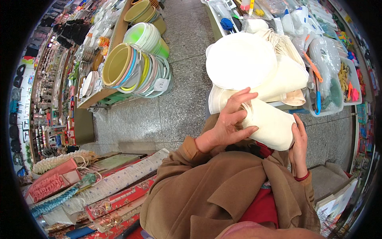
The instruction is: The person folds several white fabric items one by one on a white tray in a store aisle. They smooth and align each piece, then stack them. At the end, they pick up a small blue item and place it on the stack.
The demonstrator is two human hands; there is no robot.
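Note:
A cream cloth roll or folded stack (pixel 271 124) lies between my two hands, held in front of my chest. My left hand (pixel 234 119) is at its left end, thumb and fingers curved around the layered edge. Against the right end rests my right hand (pixel 299 143), its fingers along the side. Just beyond, a stack of round white discs (pixel 241 61) lies on more cream cloth (pixel 288 77). Bundled cream strings or fabric (pixel 279 41) sit behind the discs. What the cloth's underside touches is hidden.
Nested plastic buckets (pixel 118 64) and green-white tubs (pixel 141 35) stand along the left shelf. Clear plastic bins (pixel 326 109) with utensils and packaged goods are at the right. Patterned rolls (pixel 119 185) lie at the lower left. A speckled tile floor (pixel 185 74) runs between the displays.

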